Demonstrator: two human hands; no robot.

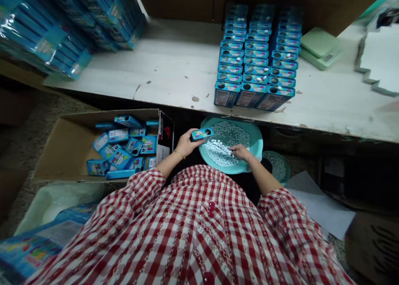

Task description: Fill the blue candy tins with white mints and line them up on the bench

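My left hand (186,143) grips a small blue box (202,133) with a round hole in its top, held at the left rim of a teal basin (255,136). The basin rests on my lap and holds many small white pellets (229,134). My right hand (240,152) lies among a heap of pellets near the basin's front, fingers curled over them; whether it holds any is hidden. Both sleeves are red and white check.
Three rows of filled blue boxes (257,56) stand on the worn white table (162,73). A cardboard carton (65,146) of loose blue boxes sits at my left. Wrapped blue packs (46,35) pile at far left. A green scale (319,46) stands at right.
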